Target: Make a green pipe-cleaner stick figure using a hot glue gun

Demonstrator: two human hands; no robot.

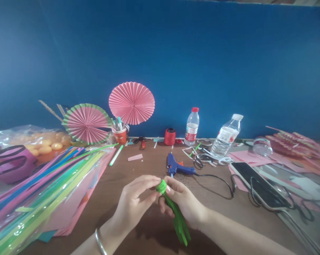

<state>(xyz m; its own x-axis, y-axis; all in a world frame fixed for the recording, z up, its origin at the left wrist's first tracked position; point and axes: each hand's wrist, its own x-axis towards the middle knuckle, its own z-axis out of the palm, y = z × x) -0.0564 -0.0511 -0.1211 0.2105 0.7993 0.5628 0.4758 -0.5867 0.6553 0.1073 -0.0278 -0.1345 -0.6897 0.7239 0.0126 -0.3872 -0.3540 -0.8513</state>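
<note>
A bundle of bright green fuzzy strips (pixel 178 221) hangs down toward me, with a coiled knob at its top end. My left hand (pixel 138 198) pinches the left side of that knob between thumb and fingertips. On the other side, my right hand (pixel 185 202) is closed round the bundle just below the knob, its thumb on top and fingers curled underneath. The loose strip ends dangle below my right hand. Just beyond both hands lies a blue glue gun (pixel 180 167) on the brown table (pixel 146 170).
Bagged coloured strips (pixel 51 187) cover the left side. Pink paper fans (pixel 132 103), a pen cup (pixel 120 136), red spool (pixel 170 137) and two bottles (pixel 192 128) stand at the back. A phone (pixel 261 184), black cord and paper scraps lie right.
</note>
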